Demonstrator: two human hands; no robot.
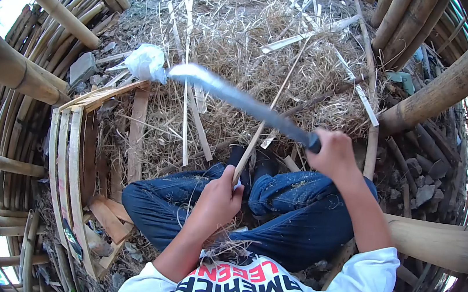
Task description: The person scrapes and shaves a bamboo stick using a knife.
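My right hand [333, 153] is closed round the dark handle of a machete [239, 101]. Its long, curved blade points up and to the left, crossing over a thin bamboo strip [276, 99] in this view. The strip's near end is gripped in my left hand [219, 201], in front of my lap, and its far end reaches out over a heap of shavings [241, 42]. My legs, in blue jeans [302, 213] dotted with shavings, are folded beneath both hands.
A slatted wooden crate [72, 155] stands at my left, with a white plastic bag [147, 62] beyond it. Loose split strips [184, 111] lie on the shavings. Thick bamboo poles [445, 90] slant in from both sides, and stones [425, 194] lie at the right.
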